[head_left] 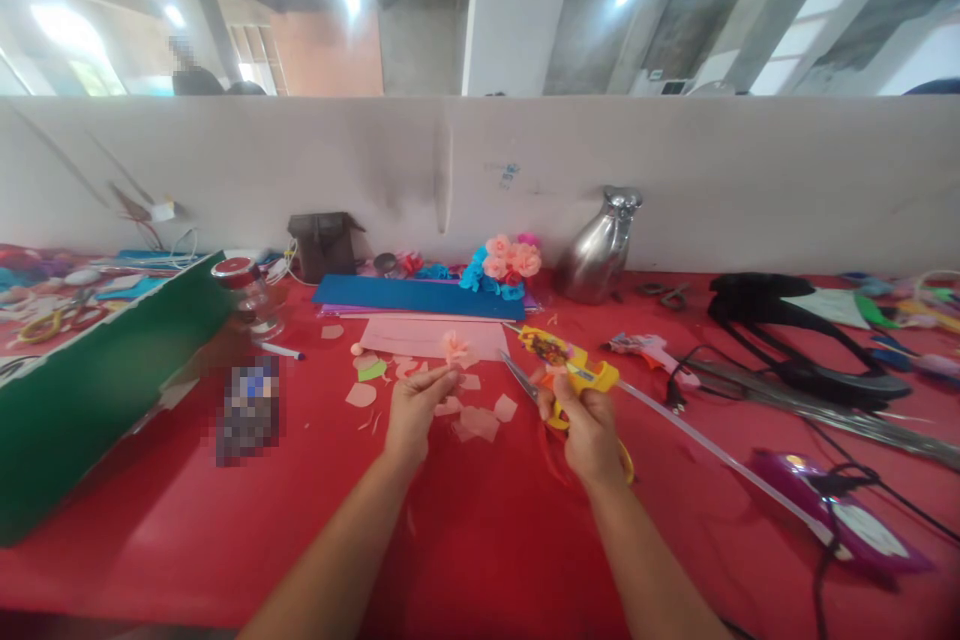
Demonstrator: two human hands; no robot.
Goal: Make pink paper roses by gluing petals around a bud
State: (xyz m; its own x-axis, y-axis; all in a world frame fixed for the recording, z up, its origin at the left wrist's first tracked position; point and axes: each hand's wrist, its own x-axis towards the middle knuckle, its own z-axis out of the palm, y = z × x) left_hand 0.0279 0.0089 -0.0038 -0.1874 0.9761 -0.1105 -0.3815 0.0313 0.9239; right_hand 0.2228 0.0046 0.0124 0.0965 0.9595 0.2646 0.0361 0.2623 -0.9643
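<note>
My left hand (414, 408) is closed in a pinch on a small pink paper flower (455, 347), held up over the red table (465, 540). My right hand (586, 422) is wrapped round a yellow glue gun (574, 367), whose tip points left toward the flower. A long clear glue stick (720, 455) runs out of the gun's back to the right. Pink paper scraps (480, 417) lie on the table between and below my hands. Scissors (521, 378) lie just left of the glue gun.
A green box (97, 390) stands at left. Blue and pink foam sheets (420, 298), a bunch of paper flowers (506, 265) and a silver jug (600, 245) sit by the white partition. Black cables (795, 350), wires and a purple glue gun (832, 510) lie at right.
</note>
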